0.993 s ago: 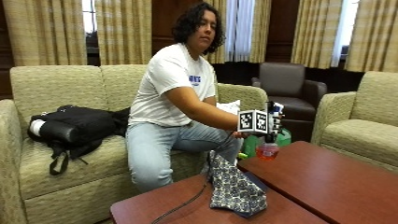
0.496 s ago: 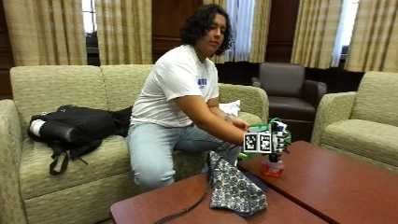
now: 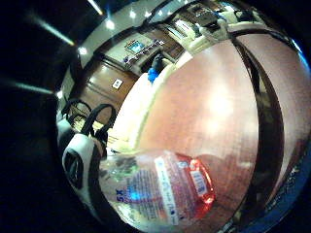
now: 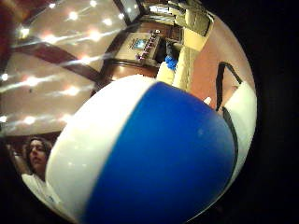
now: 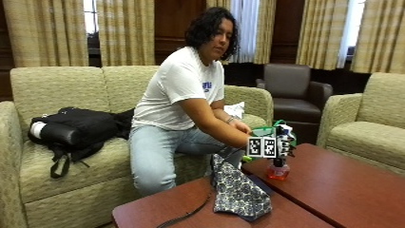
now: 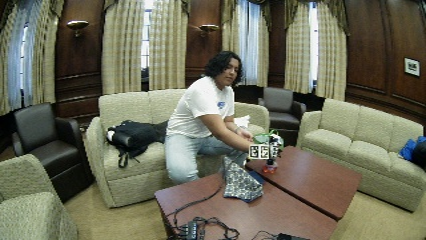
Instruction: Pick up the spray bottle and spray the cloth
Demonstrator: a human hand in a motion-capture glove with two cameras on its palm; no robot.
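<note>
The spray bottle (image 5: pixel 278 170) is seen standing upright on the bench (image 5: pixel 354 190), long axis vertical, its base on the wood and its head hidden under the gloved right hand (image 5: pixel 276 145). The way the nozzle points cannot be told. A clear body with red liquid at the bottom and a printed white label is shown in the little-finger palm view (image 3: pixel 160 187). The hand sits over the bottle's top and seems to be grasping it, though the fingers are largely hidden. A patterned dark cloth (image 5: pixel 237 192) is draped over the bench edge, just beside the hand, on the person's side.
</note>
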